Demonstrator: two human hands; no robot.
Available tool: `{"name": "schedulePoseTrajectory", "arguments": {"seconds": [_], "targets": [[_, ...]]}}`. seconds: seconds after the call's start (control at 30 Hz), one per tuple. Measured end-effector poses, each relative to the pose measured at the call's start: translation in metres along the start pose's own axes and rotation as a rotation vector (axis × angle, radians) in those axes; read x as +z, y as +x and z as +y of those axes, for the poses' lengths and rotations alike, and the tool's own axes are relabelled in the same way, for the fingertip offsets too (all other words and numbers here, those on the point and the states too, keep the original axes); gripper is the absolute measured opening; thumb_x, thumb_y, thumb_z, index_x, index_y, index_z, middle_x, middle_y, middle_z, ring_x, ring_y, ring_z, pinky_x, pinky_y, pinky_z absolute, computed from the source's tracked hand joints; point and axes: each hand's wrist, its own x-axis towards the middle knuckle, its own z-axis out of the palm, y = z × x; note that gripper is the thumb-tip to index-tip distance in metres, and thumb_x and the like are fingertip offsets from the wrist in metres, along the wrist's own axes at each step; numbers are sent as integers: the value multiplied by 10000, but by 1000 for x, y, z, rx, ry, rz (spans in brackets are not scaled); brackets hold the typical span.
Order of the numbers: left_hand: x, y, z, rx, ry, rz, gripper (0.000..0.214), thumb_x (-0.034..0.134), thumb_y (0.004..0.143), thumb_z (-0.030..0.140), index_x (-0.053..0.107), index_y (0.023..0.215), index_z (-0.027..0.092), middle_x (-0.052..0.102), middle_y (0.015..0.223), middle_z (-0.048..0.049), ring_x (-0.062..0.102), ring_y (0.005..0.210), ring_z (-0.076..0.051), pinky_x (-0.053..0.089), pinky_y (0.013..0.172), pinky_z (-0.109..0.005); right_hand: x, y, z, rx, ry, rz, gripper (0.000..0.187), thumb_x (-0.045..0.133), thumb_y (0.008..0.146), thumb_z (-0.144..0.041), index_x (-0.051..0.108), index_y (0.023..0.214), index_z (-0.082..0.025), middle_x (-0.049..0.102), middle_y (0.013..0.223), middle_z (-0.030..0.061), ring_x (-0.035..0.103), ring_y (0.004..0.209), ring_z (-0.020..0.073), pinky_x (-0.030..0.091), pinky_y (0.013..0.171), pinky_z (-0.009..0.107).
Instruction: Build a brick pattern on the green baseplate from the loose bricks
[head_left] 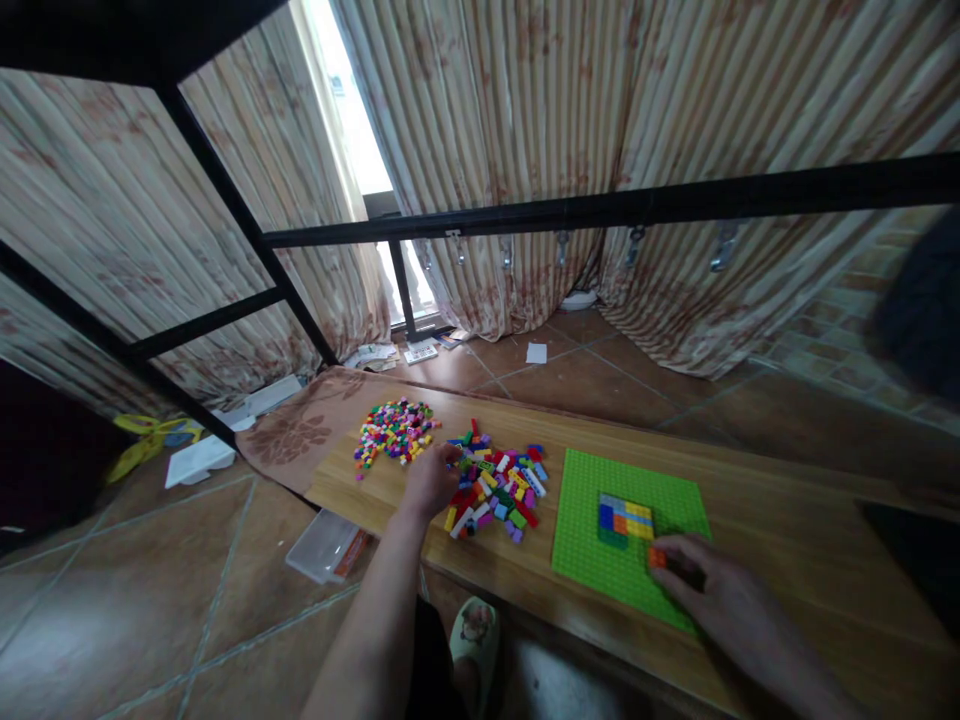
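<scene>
My right hand (701, 580) pinches an orange toy brick (658, 558) between thumb and fingers, over the green baseplate (577, 540). Just up and left of that brick, a block of joined bricks (619, 522) in blue, orange, yellow, grey and dark green sits on the plate. My left hand (433, 482) is at the left edge of a pile of mixed building bricks (499, 488). Its fingers are curled, and what they hold, if anything, is hidden. Behind that hand lies a heap of small colourful pieces (395, 430).
Everything lies on a long wooden bench (480, 575). Below its left end, a clear plastic box (322, 545) is on the tiled floor. A black metal bar (600, 208) with hanging clips crosses in front of the curtains (510, 110). A dark flat object (911, 555) lies at the right.
</scene>
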Motion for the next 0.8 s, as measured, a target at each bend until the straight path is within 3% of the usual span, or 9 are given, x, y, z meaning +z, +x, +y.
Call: {"name": "schedulePoseTrajectory", "arguments": {"seconds": [0.23, 0.47, 0.8], "targets": [[14, -5, 20, 92, 9, -44, 237, 584, 769, 146, 707, 967, 188, 723, 928, -58, 645, 866, -192, 448, 759, -267, 1, 1, 1, -10, -14, 13, 264, 541, 816, -466, 660, 953, -274, 716, 990, 30, 670, 841, 236, 515, 752, 342], [29, -9, 43, 234, -10, -81, 201, 487, 777, 72, 658, 737, 171, 687, 763, -49, 637, 794, -174, 423, 730, -245, 1, 4, 3, -10, -32, 5, 283, 543, 812, -487, 660, 952, -271, 716, 988, 42, 672, 829, 241, 516, 748, 351], [50, -13, 58, 302, -70, -45, 308, 453, 788, 69, 682, 965, 175, 685, 985, -78, 636, 917, -182, 472, 859, -272, 0, 4, 3, 0, -28, 19, 316, 572, 781, -520, 676, 927, -260, 719, 983, 41, 680, 801, 229, 529, 728, 333]]}}
